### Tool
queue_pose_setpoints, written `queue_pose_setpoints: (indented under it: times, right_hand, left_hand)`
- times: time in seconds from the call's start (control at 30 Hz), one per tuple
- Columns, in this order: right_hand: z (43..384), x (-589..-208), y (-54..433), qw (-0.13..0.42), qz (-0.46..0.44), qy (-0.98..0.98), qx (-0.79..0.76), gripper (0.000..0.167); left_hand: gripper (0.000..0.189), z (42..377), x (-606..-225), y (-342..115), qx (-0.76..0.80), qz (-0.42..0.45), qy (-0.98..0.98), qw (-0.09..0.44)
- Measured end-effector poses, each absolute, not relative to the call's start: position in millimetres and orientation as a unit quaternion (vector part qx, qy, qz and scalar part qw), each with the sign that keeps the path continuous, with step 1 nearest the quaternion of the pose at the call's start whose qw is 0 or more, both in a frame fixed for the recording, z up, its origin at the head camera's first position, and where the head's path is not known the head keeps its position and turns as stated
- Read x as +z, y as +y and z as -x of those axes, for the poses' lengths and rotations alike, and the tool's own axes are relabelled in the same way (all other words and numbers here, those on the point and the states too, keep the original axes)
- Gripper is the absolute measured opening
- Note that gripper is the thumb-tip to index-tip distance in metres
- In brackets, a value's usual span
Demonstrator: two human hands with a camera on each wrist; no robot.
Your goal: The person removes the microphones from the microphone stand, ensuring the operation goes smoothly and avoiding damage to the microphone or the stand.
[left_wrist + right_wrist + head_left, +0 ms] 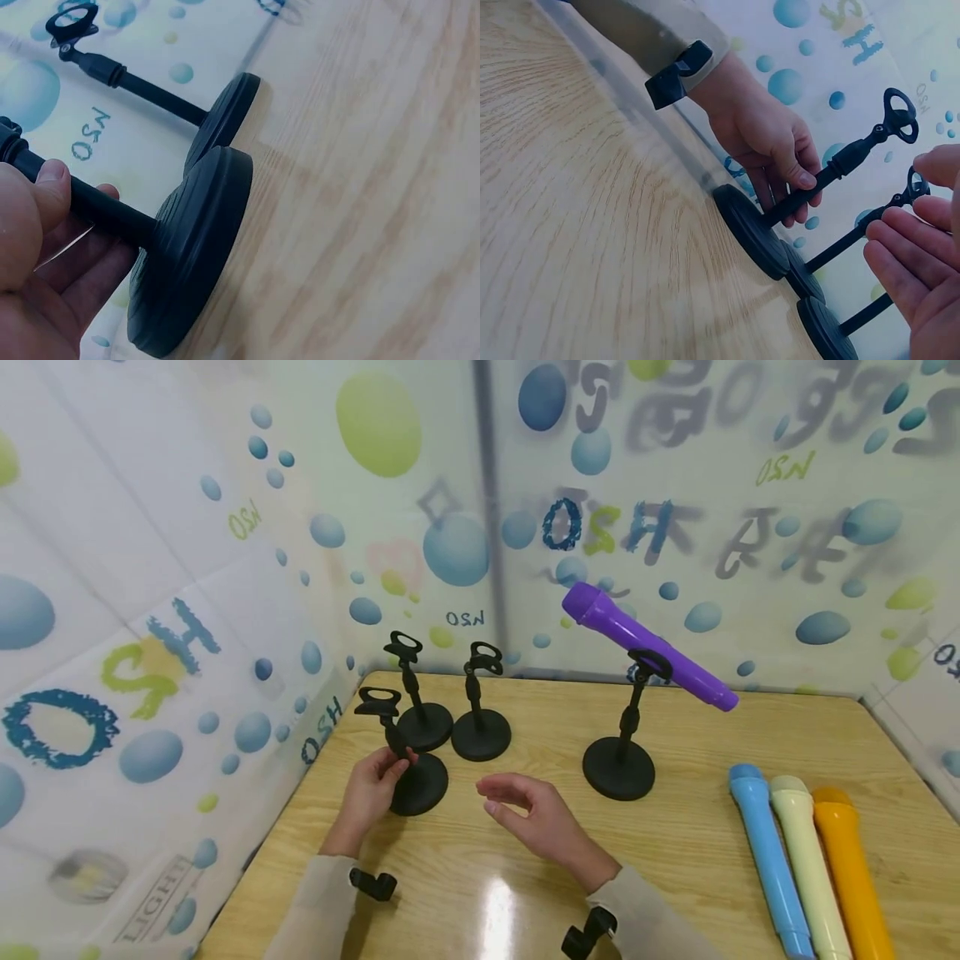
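1. A bubble-printed sheet [420, 485] lines the back and left in front of you.
2. The pale wooden counter [690, 760] carries the things.
3. Right of centre, a black microphone stand [618, 768] stands upright, bearing a purple microphone [637, 637] at a slant, head up to the left.
4. The front black stand [422, 785] is at the counter's left, in your left hand [373, 787]. Your left grip is clamped round its stem, above the round base.
5. Just behind it stand a back-left stand [425, 727] and a back-right stand [481, 735], side by side.
6. A blue microphone [772, 860], a cream microphone [812, 864] and an orange microphone [855, 868] lie side by side at the near right.
7. Your right hand [536, 814] is above the counter, near the stands; its grip is apart, fingers gently bent.
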State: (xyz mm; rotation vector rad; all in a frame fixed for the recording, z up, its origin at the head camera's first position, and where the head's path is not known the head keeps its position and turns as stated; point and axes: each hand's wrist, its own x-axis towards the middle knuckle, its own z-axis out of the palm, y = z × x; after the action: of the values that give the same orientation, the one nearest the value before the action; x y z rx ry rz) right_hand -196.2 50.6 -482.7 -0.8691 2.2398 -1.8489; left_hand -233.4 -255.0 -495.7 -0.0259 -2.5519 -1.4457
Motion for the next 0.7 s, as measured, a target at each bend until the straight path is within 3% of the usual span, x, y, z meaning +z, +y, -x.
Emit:
queue_pose_setpoints:
  times: [0.33, 0.7]
  right_hand:
    - [192.9, -481.7, 71.9, 0.049, 0.236, 0.742, -0.626, 0.033]
    - [196.5, -482.1, 112.9, -0.039, 0.19, 0.755, -0.627, 0.026]
  left_hand:
    - [0.023, 236.8, -497.5, -259.6, -0.487, -0.016, -0.866, 0.114]
    - [0.023, 228.3, -496.7, -254.9, -0.44, -0.053, -0.887, 0.127]
